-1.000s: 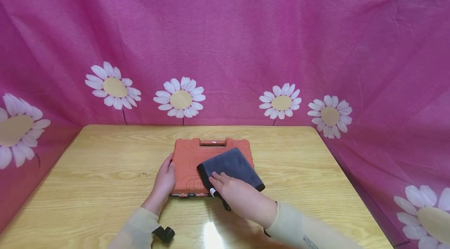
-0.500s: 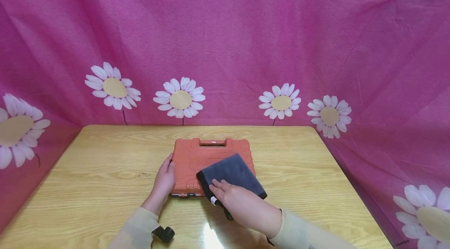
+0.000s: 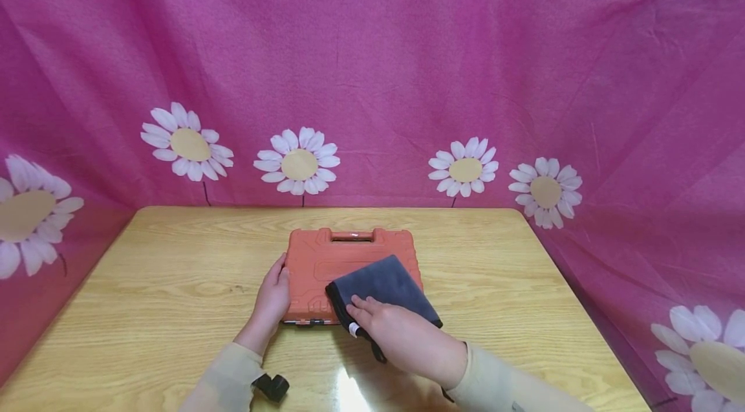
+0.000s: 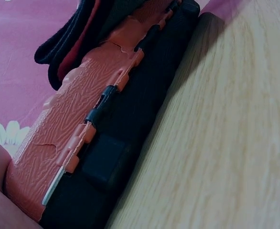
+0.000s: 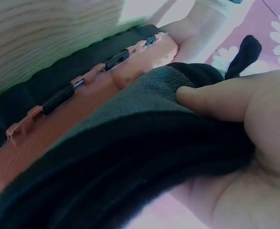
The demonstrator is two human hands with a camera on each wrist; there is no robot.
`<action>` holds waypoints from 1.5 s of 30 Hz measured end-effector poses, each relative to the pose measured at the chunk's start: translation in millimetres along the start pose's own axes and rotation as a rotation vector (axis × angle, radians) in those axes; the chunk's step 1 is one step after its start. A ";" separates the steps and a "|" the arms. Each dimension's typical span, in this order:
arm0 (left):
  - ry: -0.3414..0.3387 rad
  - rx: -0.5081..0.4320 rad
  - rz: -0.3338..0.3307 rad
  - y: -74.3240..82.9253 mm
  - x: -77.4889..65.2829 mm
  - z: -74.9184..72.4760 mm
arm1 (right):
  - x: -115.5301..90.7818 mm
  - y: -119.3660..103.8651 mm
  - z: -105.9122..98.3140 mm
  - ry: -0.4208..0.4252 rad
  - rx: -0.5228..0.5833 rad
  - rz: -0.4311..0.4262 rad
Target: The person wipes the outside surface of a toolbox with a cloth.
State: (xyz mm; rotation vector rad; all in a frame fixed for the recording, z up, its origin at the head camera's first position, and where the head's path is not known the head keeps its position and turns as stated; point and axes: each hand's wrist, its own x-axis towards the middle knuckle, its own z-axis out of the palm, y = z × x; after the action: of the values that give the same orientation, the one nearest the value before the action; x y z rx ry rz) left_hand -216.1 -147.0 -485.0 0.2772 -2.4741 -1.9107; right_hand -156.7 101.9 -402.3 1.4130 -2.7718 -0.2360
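An orange tool case (image 3: pixel 311 263) with a black base lies flat on the table, its carry handle at the far side and its hinged edge facing me. My left hand (image 3: pixel 270 299) holds the case by its left side, the thumb by the upper edge. Over the lid's near right part my right hand (image 3: pixel 401 337) grips a folded dark grey cloth (image 3: pixel 387 282) with black trim, a white tag and a hanging loop. In the right wrist view, the thumb and fingers pinch the layers of the cloth (image 5: pixel 130 102). The left wrist view shows the case's hinges (image 4: pixel 102 105) close up.
The wooden table (image 3: pixel 174 282) stretches out on both sides of the case. Behind it and at the sides hangs a pink curtain (image 3: pixel 372 75) printed with white daisies. A black strap piece (image 3: pixel 272 388) sits at the left sleeve's cuff.
My right hand, with the cloth, has slid slightly toward me over the lid, uncovering more of it, and has stayed nearly still in the last half second. The left hand has not moved.
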 end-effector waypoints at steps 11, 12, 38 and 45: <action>-0.005 -0.003 -0.010 -1.3 1.1 -0.5 | 8.2 10.2 1.9 0.035 0.033 0.033; -0.006 -0.003 -0.011 -1.2 1.2 -0.6 | 9.1 11.6 2.2 0.037 0.041 0.038; -0.013 0.000 -0.024 -0.9 0.3 -0.5 | 51.4 67.2 7.4 -0.065 0.170 0.235; -0.008 0.004 -0.021 -1.1 1.0 -0.3 | 59.2 82.1 6.7 -0.058 0.238 0.268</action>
State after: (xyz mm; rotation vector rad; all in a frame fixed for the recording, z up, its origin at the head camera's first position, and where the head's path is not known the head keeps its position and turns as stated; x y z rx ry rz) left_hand -216.9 -147.7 -486.1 0.2967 -2.4904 -1.9184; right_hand -258.1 102.6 -400.1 1.0642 -3.0792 0.0624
